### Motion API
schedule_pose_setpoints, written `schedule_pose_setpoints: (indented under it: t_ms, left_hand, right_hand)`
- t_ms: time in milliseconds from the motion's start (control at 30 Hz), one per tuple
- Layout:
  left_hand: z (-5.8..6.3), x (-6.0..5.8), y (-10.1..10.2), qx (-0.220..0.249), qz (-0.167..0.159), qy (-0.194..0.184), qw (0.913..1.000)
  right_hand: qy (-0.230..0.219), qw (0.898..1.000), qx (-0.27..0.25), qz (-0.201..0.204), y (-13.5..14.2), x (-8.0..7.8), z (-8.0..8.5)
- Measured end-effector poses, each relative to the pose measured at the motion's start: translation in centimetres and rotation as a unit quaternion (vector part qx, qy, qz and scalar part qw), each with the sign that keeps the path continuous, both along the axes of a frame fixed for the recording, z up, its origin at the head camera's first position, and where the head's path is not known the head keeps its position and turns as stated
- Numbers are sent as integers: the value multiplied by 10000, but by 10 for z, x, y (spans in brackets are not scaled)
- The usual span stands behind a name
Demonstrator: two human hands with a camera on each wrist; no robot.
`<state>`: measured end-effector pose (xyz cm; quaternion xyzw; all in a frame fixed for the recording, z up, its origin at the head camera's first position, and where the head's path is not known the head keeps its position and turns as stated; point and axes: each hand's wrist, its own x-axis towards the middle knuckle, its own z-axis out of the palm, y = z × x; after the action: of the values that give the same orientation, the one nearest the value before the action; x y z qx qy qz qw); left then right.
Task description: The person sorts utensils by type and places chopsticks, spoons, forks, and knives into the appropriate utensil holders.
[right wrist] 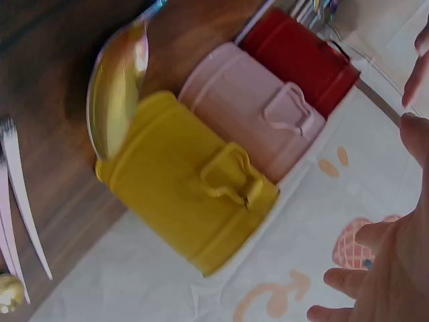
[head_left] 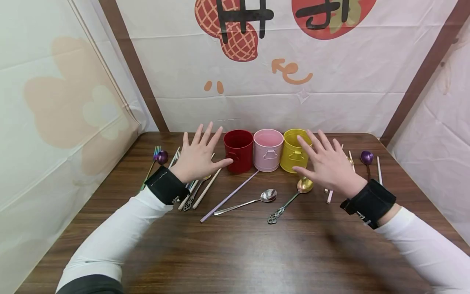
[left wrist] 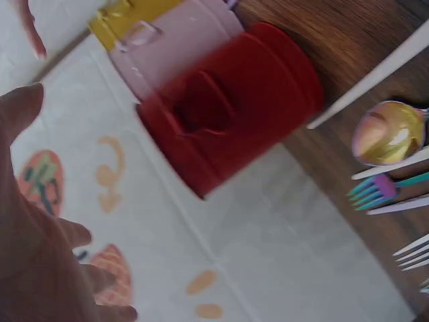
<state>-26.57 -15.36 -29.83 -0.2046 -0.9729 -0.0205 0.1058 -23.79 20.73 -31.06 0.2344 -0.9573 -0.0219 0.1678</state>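
Both hands hover over the table with fingers spread, holding nothing. In the head view the left hand is just left of a red bucket. My right hand partly covers a yellow bucket from the camera. Between those two buckets stands a pink one. In front of the row lie a lilac chopstick, a silver spoon and a gold-bowled spoon with a dark ornate handle. The wrist views show fingers extended beside the red bucket and the yellow bucket.
Left of the buckets lie several chopsticks, forks and spoons, including a rainbow fork and a purple spoon. On the right are another purple spoon and a white utensil handle. Printed cloth hangs behind the wooden table.
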Motion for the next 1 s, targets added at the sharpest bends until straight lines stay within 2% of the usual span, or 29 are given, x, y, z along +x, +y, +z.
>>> schedule_pose_setpoints:
  t_ms: [233, 400, 600, 767, 1000]
  left_hand:
    - [-13, -27, -5, 581, 104, -340, 9977]
    - [-20, -41, -4, 1128, 125, -763, 9906]
    - [-28, -55, -1, 1766, 24, -1138, 9777]
    - [-37, -64, 7, 2345, -74, -1433, 9615]
    - [-49, -78, 16, 3211, -235, -1845, 9286]
  right_hand:
    - [77, 9994, -160, 281, -13, 0, -16]
    - [-35, 9993, -377, 17, -17, 3, -26]
    - [-322, 9988, -298, -216, -17, 4, -44]
    - [-691, 9969, -297, -233, -18, 7, -60]
    - [-1284, 9907, -243, -388, -23, 7, -70]
